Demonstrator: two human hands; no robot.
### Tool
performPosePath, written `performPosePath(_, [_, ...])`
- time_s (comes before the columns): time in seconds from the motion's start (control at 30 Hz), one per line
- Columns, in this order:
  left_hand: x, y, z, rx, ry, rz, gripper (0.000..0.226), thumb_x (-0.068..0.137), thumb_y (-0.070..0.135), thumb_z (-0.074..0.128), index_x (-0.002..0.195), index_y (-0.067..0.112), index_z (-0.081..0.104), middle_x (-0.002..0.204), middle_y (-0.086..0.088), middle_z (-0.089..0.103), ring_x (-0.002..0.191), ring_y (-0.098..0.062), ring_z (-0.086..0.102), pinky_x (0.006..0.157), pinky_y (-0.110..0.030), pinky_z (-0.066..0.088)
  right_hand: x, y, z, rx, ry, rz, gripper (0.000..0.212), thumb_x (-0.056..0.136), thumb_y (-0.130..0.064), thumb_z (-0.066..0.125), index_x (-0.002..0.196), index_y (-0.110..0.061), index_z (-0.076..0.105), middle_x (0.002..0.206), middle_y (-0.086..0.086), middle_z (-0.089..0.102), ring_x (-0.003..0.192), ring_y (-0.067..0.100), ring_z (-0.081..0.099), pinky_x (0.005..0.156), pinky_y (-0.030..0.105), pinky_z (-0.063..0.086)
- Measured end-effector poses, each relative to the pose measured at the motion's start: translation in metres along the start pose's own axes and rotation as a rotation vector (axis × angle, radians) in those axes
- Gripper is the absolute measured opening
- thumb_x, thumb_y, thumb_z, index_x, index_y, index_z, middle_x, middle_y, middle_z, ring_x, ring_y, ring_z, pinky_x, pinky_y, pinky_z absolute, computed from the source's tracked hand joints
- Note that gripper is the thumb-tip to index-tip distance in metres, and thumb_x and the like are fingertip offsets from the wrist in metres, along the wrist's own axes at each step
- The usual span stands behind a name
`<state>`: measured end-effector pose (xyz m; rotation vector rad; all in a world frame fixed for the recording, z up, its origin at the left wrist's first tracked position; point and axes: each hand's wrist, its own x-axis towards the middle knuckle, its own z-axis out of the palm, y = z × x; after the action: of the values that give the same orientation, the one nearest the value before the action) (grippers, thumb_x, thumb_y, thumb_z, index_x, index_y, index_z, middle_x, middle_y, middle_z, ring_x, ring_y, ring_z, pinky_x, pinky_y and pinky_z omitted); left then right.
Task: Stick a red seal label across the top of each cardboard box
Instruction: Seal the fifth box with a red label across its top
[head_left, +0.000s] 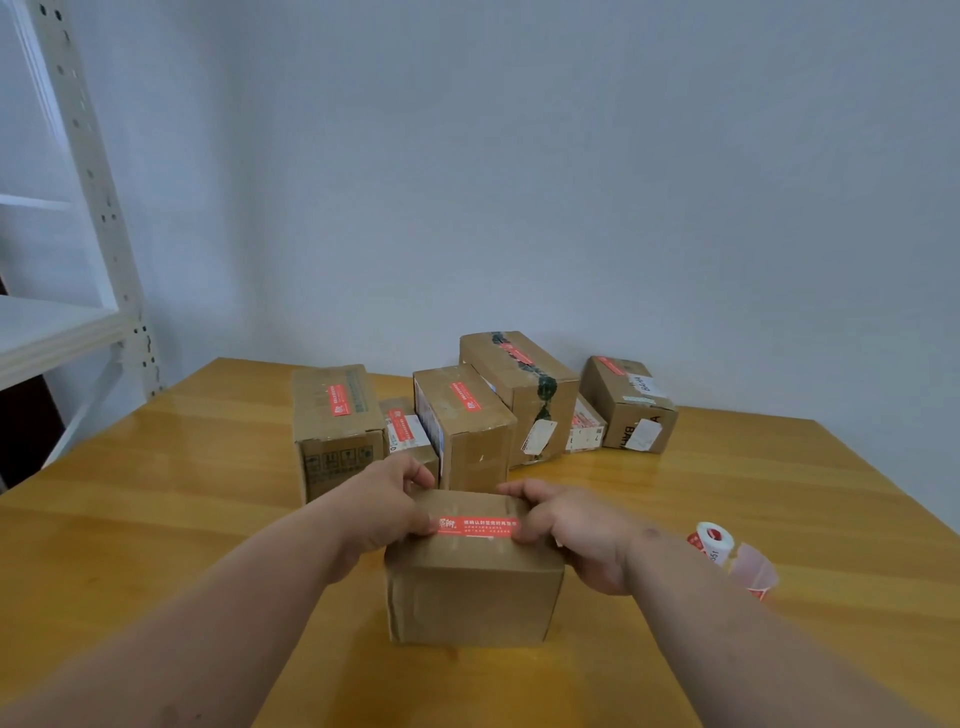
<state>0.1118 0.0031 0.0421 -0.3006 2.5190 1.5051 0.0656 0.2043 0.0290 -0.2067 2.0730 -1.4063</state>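
Both hands (395, 506) on red label (477, 526) atop box (475, 597)

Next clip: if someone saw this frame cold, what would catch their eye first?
Both hands, left hand and right hand, press the ends of a red seal label onto the near cardboard box at the table's front centre. Behind it stands a cluster of labelled boxes. A label roll lies to the right.

plain pale wall (571, 156) behind a wooden table (182, 493), white shelving (78, 208) left.
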Motion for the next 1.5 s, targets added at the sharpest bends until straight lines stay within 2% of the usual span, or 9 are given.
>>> performPosePath(0.23, [-0.005, -0.004, -0.006, -0.056, 0.029, 0.043, 0.04, 0.085, -0.012, 0.056, 0.107, 0.021, 0.06, 0.105, -0.005, 0.054, 0.097, -0.019, 0.054, 0.078, -0.027, 0.049, -0.018, -0.009, -0.006, -0.46, -0.216, -0.027, 0.117, 0.062, -0.013, 0.085, 0.152, -0.038, 0.015, 0.148, -0.003, 0.034, 0.135, 0.022, 0.035, 0.115, 0.041, 0.032])
performPosePath(0.5, [-0.007, 0.008, -0.021, -0.242, 0.402, 0.258, 0.011, 0.095, 0.014, 0.055, 0.093, 0.02, 0.064, 0.081, 0.002, 0.059, 0.074, -0.016, 0.054, 0.065, -0.029, 0.045, -0.029, -0.026, -0.028, -0.157, -0.021, -0.087, 0.093, 0.049, -0.027, 0.083, 0.134, -0.038, 0.048, 0.126, -0.001, 0.056, 0.111, 0.025, 0.058, 0.081, 0.036, 0.048])
performPosePath(0.63, [-0.002, 0.014, -0.028, -0.092, 0.672, 0.326, 0.011, 0.097, 0.025, 0.051, 0.098, 0.02, 0.061, 0.083, 0.006, 0.061, 0.072, -0.011, 0.055, 0.062, -0.028, 0.043, -0.028, -0.046, -0.022, -0.003, 0.144, -0.21, 0.078, 0.065, -0.036, 0.081, 0.134, -0.036, 0.046, 0.12, 0.002, 0.061, 0.104, 0.023, 0.06, 0.084, 0.039, 0.052])
performPosePath(0.73, [0.008, 0.004, -0.042, 0.104, 0.755, 0.269, 0.023, 0.095, 0.026, 0.052, 0.116, 0.022, 0.059, 0.105, 0.003, 0.06, 0.094, -0.017, 0.055, 0.078, -0.034, 0.048, -0.023, -0.062, -0.008, -0.026, 0.267, -0.256, 0.068, 0.078, -0.042, 0.075, 0.137, -0.035, 0.042, 0.118, -0.003, 0.058, 0.098, 0.02, 0.063, 0.089, 0.04, 0.054])
performPosePath(0.87, [0.011, -0.006, -0.056, 0.439, 0.666, 0.077, 0.051, 0.09, 0.039, 0.056, 0.139, 0.032, 0.044, 0.14, -0.002, 0.043, 0.128, -0.028, 0.036, 0.105, -0.045, 0.037, -0.006, -0.077, 0.012, -0.195, 0.36, -0.297, 0.088, 0.07, -0.063, 0.071, 0.145, -0.038, 0.032, 0.126, -0.006, 0.056, 0.106, 0.018, 0.061, 0.103, 0.046, 0.046])
performPosePath(1.0, [0.012, -0.015, -0.057, 0.605, 0.483, 0.015, 0.067, 0.09, 0.044, 0.054, 0.149, 0.045, 0.022, 0.153, 0.002, 0.022, 0.138, -0.028, 0.023, 0.11, -0.046, 0.028, 0.017, -0.087, 0.033, -0.326, 0.43, -0.349, 0.093, 0.071, -0.073, 0.066, 0.147, -0.032, 0.032, 0.149, 0.002, 0.04, 0.129, 0.025, 0.047, 0.103, 0.04, 0.042])
performPosePath(1.17, [0.019, -0.026, -0.06, 0.732, 0.386, 0.014, 0.05, 0.093, 0.051, 0.045, 0.142, 0.051, 0.034, 0.155, 0.007, 0.023, 0.141, -0.024, 0.016, 0.113, -0.046, 0.025, 0.028, -0.102, 0.044, -0.429, 0.505, -0.31, 0.091, 0.075, -0.078, 0.057, 0.146, -0.027, 0.033, 0.143, 0.002, 0.038, 0.062, 0.009, 0.057, 0.061, 0.013, 0.043])
performPosePath(1.33, [0.035, -0.034, -0.068, 0.661, 0.419, 0.055, 0.049, 0.093, 0.049, 0.049, 0.141, 0.04, 0.042, 0.151, 0.004, 0.031, 0.139, -0.026, 0.018, 0.114, -0.042, 0.03, 0.044, -0.103, 0.046, -0.49, 0.489, -0.221, 0.098, 0.073, -0.08, 0.056, 0.149, -0.026, 0.026, 0.149, 0.009, 0.028, 0.109, 0.026, 0.057, 0.089, 0.034, 0.049])
performPosePath(1.5, [0.052, -0.041, -0.07, 0.574, 0.482, 0.101, 0.052, 0.087, 0.059, 0.054, 0.132, 0.034, 0.051, 0.143, 0.002, 0.036, 0.137, -0.026, 0.017, 0.113, -0.041, 0.03, 0.065, -0.103, 0.051, -0.579, 0.459, -0.251, 0.095, 0.075, -0.069, 0.065, 0.149, -0.032, 0.019, 0.146, 0.008, 0.028, 0.128, 0.031, 0.046, 0.1, 0.042, 0.044])
